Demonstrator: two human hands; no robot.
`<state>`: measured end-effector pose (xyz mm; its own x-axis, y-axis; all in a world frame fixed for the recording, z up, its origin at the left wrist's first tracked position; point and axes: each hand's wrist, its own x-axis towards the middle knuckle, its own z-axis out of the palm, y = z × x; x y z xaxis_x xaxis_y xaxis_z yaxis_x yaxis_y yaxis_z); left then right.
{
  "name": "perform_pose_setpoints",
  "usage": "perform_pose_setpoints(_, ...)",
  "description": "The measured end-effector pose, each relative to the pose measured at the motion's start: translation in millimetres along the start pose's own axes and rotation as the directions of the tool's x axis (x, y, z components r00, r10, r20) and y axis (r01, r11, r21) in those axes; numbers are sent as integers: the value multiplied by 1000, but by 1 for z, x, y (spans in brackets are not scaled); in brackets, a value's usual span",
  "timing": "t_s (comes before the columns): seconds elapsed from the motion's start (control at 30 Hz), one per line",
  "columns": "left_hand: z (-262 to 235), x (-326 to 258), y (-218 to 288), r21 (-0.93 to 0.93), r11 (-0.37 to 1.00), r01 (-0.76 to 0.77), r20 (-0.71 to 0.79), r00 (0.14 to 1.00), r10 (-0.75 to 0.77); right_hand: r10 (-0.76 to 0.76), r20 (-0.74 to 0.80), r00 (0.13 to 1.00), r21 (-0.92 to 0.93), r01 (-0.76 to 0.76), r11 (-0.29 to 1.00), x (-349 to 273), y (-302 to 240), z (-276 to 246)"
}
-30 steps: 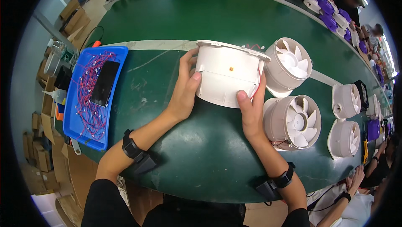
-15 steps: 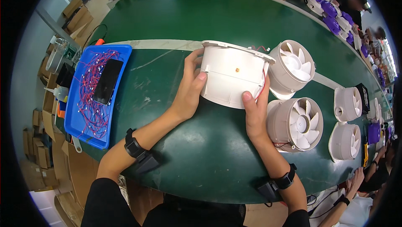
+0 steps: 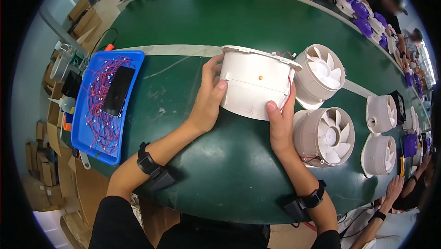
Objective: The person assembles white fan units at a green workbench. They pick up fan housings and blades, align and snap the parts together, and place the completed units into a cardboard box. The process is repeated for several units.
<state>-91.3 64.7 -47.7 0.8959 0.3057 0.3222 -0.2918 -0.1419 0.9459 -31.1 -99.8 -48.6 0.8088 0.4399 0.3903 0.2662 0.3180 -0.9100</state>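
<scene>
No lettering legible from here. Green label (image 3: 76,59) on clear bottle (image 3: 67,49): too small. Pale marks (image 3: 401,108) on black box (image 3: 396,98): likewise.

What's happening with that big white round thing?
Somebody's left hand and right hand are holding a white round housing between them, over a green table. A red wire runs down its side by the right hand. Two white fans sit just to the right. Over on the left is a blue tray with thin wires and a black phone in it.

Tray (image 3: 81,139) left of the housing (image 3: 257,83) — phone (image 3: 119,91) on wires (image 3: 98,113) inside — fans (image 3: 331,135) right.
</scene>
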Motion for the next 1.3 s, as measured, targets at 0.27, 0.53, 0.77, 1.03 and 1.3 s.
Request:
perform_pose_setpoints(0.27,1,2,-7,60,998,-36,-59,997,40,89,-40,995,-16,-90,996,-1,-1,3)
perform_pose_setpoints(0.53,-6,5,-15,138,989,-52,-92,994,65,27,-12,1000,-7,-27,1000,0,0,0)
perform_pose_setpoints(0.77,-5,5,-10,58,997,46,-89,995,-41,33,-33,999,-5,-33,999,-2,2,0)
perform_pose_setpoints(1.03,-3,3,-8,26,1000,13,-70,997,-11,14,-26,1000,-20,-15,1000,-1,5,0)
perform_pose_setpoints(1.3,-5,5,-9,81,997,-2,-86,996,9,35,-32,999,-15,-36,999,-1,7,-1)
